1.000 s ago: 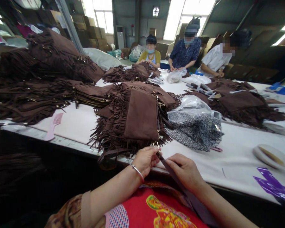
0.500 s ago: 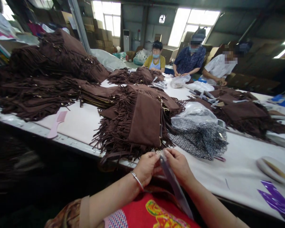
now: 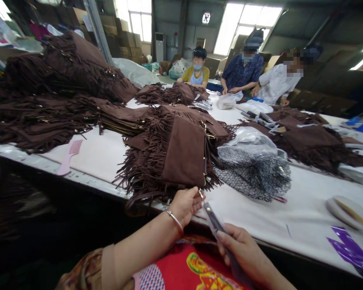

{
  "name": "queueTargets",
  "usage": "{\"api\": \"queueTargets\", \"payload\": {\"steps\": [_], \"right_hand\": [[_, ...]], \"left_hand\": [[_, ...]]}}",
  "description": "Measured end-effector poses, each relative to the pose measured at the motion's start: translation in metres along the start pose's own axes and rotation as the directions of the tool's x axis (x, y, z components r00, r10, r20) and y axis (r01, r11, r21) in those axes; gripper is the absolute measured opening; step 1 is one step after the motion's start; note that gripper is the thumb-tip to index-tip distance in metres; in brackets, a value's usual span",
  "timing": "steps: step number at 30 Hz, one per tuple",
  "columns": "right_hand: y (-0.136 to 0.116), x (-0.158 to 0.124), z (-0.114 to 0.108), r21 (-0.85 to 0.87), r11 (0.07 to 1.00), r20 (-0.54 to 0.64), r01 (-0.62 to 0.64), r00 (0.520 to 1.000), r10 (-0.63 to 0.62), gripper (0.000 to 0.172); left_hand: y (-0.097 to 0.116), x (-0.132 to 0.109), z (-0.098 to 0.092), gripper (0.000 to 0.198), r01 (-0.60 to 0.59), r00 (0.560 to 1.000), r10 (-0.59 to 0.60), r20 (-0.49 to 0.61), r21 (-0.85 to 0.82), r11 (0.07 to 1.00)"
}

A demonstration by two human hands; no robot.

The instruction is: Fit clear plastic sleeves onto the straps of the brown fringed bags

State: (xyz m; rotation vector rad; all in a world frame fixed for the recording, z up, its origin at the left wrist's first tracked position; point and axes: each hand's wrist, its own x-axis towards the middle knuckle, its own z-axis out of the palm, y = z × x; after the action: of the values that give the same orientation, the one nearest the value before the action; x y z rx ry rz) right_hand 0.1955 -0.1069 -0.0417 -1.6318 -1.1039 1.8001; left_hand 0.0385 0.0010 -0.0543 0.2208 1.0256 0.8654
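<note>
My left hand (image 3: 186,204) pinches a small metal clasp (image 3: 201,195) at the end of a dark strap (image 3: 212,217). A clear plastic sleeve covers the strap, which slants down toward my body. Lower down, my right hand (image 3: 237,243) is closed around the sleeved strap, thumb on top. Just beyond my left hand lies a brown fringed bag (image 3: 184,155) with gold-coloured fittings along its right edge. Beside that bag sits a black-and-white speckled cloth (image 3: 254,173) under clear plastic.
Brown fringed bags (image 3: 63,76) are heaped at the left. A pink comb (image 3: 69,156) lies near the table edge. On the right are a tape roll (image 3: 347,211), purple plastic (image 3: 352,247) and more bags (image 3: 311,141). Three people work across the table.
My right hand has slid down the sleeved strap, away from the clasp. My left hand stays at the clasp. The co-worker at far right has shifted their arms.
</note>
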Motion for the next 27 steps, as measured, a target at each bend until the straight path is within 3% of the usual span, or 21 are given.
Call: {"api": "queueTargets", "payload": {"steps": [3, 7, 10, 14, 19, 24, 27], "right_hand": [[0.006, -0.001, -0.006, 0.050, 0.999, 0.019, 0.001, 1.000, -0.002, 0.044], [0.011, -0.001, -0.009, 0.072, 0.997, -0.005, 0.005, 1.000, -0.005, 0.045], [0.010, -0.001, -0.008, 0.046, 0.999, -0.028, 0.021, 0.999, -0.020, 0.045], [0.005, 0.007, -0.006, -0.071, 0.995, -0.061, 0.067, 0.996, -0.071, 0.047], [-0.007, 0.024, -0.003, -0.183, 0.979, -0.131, 0.094, 0.984, -0.119, 0.048], [-0.015, 0.033, 0.001, -0.215, 0.971, -0.130, 0.103, 0.982, -0.133, 0.048], [-0.016, 0.035, 0.002, -0.209, 0.972, -0.115, 0.108, 0.984, -0.134, 0.048]], "left_hand": [[0.004, 0.007, 0.005, 0.004, 0.004, 1.000, -0.004, 0.014, -0.047, 0.999], [0.004, 0.012, 0.008, 0.018, -0.140, 0.988, 0.140, 0.062, -0.004, 0.990], [0.003, 0.014, 0.006, 0.027, -0.283, 0.959, 0.278, 0.055, 0.119, 0.952], [0.003, 0.017, 0.004, 0.031, -0.387, 0.917, 0.395, 0.049, 0.335, 0.859], [0.007, 0.013, 0.003, 0.032, -0.325, 0.921, 0.390, 0.003, 0.561, 0.762], [0.014, 0.006, 0.000, 0.030, -0.352, 0.923, 0.376, 0.077, 0.559, 0.750], [0.017, 0.007, -0.004, 0.034, -0.313, 0.939, 0.338, 0.066, 0.575, 0.756]]}}
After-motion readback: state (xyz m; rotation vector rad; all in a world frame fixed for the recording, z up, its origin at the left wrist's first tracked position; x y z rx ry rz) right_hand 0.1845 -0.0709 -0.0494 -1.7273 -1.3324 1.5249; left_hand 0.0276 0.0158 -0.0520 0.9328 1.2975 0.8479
